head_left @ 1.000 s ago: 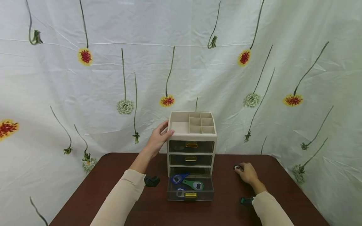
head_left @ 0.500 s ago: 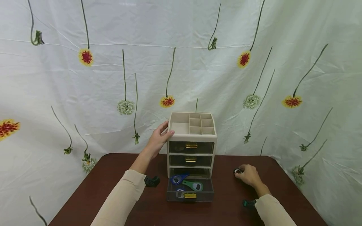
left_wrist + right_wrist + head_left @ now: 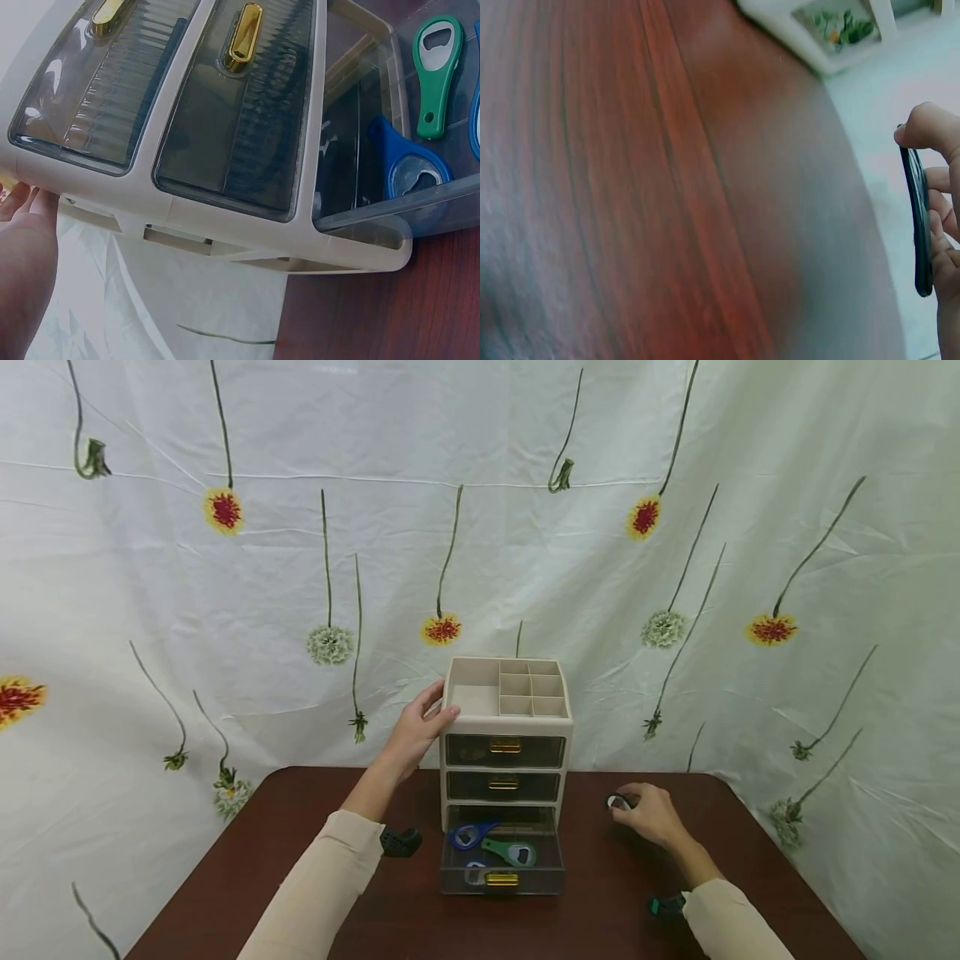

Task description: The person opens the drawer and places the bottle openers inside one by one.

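A beige desktop drawer organizer [image 3: 506, 727] stands mid-table with its bottom drawer [image 3: 454, 882] pulled out. My left hand [image 3: 411, 733] holds its upper left edge, thumb at the top front corner and fingers along the side. Inside the clear drawer lie a green bottle opener [image 3: 436, 82], a blue bottle opener [image 3: 412, 161] and another blue opener [image 3: 476, 873] behind the front panel. To the right of the organizer, my right hand [image 3: 652, 814] pinches a black bottle opener [image 3: 617, 802] between thumb and fingers; the right wrist view shows this opener [image 3: 917, 225] edge-on.
Two upper drawers with gold handles [image 3: 504, 783] are closed. The organizer's top has several small compartments [image 3: 532, 687]. Around it spreads the dark red-brown table [image 3: 600, 877], with a white flowered cloth [image 3: 480, 543] hanging behind. Dark devices sit at both wrists, left [image 3: 401, 842] and right [image 3: 666, 905].
My right hand has moved a little left toward the organizer, bringing the black bottle opener along. The left hand and the pulled-out drawer have stayed where they were.
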Motion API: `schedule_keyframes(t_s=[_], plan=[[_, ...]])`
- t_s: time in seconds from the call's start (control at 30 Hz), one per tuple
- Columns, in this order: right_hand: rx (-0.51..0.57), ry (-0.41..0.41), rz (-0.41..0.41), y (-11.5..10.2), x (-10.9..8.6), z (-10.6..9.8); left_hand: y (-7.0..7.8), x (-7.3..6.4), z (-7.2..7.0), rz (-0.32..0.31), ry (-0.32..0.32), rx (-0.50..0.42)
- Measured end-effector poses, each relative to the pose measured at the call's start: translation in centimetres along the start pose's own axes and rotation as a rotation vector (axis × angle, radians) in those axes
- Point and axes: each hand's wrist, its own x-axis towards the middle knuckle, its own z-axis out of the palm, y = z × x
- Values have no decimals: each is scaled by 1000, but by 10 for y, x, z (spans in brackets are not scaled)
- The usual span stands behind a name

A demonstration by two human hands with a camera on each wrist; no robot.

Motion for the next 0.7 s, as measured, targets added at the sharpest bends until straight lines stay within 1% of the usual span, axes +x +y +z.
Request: schedule_keyframes(t_s=[0.1,0.27,0.37,0.53,0.7], plan=[[36,-27,-35,-11,1,-1,0,0,0,-4,0,3],[91,-92,-122,-31,0,-2,0,-1,0,-15,-5,-3],[102,-109,-185,-43,-1,-3,-1,-1,0,-19,-7,0],[102,-124,-299,-65,-7,-3,0,0,0,4,-9,20],[112,-152,-361,-88,-14,2,0,-1,0,5,0,17]])
